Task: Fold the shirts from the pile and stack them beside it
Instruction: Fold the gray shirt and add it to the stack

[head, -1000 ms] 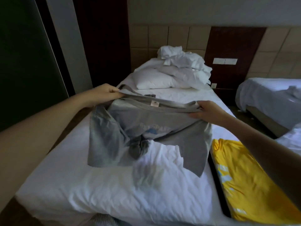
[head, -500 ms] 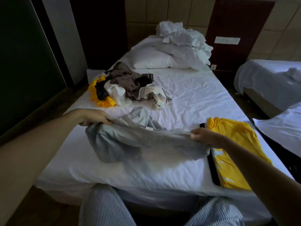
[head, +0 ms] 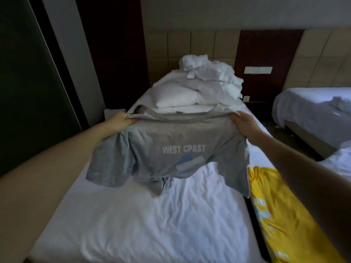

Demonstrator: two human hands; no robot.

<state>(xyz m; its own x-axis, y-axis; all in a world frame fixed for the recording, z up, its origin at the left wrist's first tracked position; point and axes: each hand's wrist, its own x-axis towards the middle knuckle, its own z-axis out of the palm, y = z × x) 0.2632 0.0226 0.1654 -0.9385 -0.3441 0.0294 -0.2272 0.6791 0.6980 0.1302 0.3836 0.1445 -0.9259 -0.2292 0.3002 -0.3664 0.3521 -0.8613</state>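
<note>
I hold a grey T-shirt (head: 171,147) up over the bed, its printed front with white lettering facing me. My left hand (head: 123,122) grips its left shoulder and my right hand (head: 244,123) grips its right shoulder. Both sleeves hang down and the hem is bunched just above the white sheet (head: 152,224). A folded yellow shirt (head: 281,213) lies flat at the bed's right edge on something dark. The raised shirt hides the pile of unfolded shirts.
White pillows (head: 176,96) and a heap of crumpled white bedding (head: 210,73) sit at the head of the bed. A second bed (head: 311,109) stands to the right across a narrow gap. A dark wall panel runs along the left.
The grey shirt was lowered and crumpled on the sheet half a second ago; now both hands have lifted it and spread it out, with the print facing me. My view has tilted up.
</note>
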